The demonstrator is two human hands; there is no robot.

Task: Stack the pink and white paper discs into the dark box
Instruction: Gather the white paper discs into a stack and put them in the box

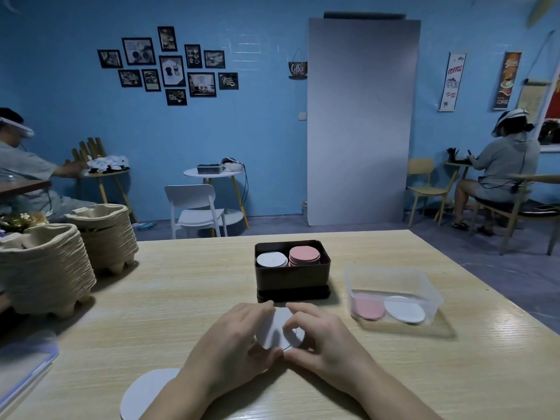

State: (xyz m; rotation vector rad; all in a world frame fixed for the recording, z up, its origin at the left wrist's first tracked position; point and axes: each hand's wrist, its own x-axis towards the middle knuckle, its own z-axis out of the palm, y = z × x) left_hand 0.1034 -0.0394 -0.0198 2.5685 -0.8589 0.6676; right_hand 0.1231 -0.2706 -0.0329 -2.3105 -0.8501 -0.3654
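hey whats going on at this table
A person grips white discs between the left hand and right hand, just in front of the dark box. The box already holds a white pile beside a pink pile. The clear tub to its right has more of both colours.

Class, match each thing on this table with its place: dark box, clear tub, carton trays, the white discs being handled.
1. dark box
2. clear tub
3. carton trays
4. held white discs

A. stacked at the left edge of the table
B. right of the dark box
C. between left hand and right hand
D. centre, beyond the hands

Pairs: 1-D, 2-B, 3-A, 4-C.
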